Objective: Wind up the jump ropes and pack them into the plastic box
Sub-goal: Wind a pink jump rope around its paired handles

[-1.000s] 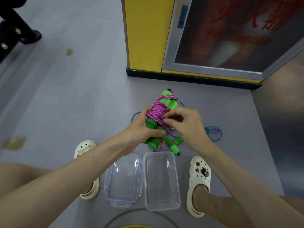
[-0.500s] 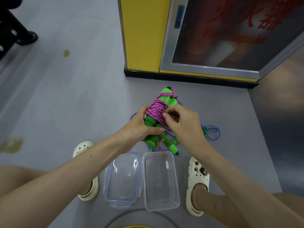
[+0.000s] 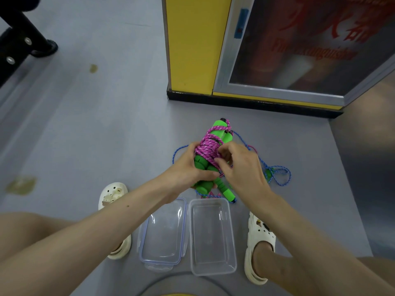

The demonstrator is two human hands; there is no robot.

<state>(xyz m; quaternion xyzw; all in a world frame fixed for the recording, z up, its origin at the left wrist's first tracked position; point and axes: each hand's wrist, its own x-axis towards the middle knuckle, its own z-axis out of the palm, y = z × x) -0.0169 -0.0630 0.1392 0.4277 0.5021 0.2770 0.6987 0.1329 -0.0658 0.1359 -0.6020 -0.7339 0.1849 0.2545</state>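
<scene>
A pink jump rope (image 3: pixel 208 146) is wound round its two green foam handles (image 3: pixel 220 128), held above the floor. My left hand (image 3: pixel 188 167) grips the lower ends of those handles. My right hand (image 3: pixel 239 165) pinches the pink cord at the bundle's right side. Under my hands a blue jump rope (image 3: pixel 277 174) lies loose on the floor, with one green handle (image 3: pixel 224 188) showing. The clear plastic box (image 3: pixel 212 238) stands open on the floor between my feet, with its blue-rimmed lid (image 3: pixel 162 231) lying to its left.
A yellow pillar (image 3: pixel 192 43) and a metal-framed fire cabinet (image 3: pixel 299 50) stand just beyond the ropes. Black equipment legs (image 3: pixel 23 43) are at the far left. My white clogs (image 3: pixel 114 193) (image 3: pixel 259 238) flank the box and lid on the grey floor.
My right hand has shifted slightly up along the pink cord on the bundle. My left hand keeps its grip on the handles.
</scene>
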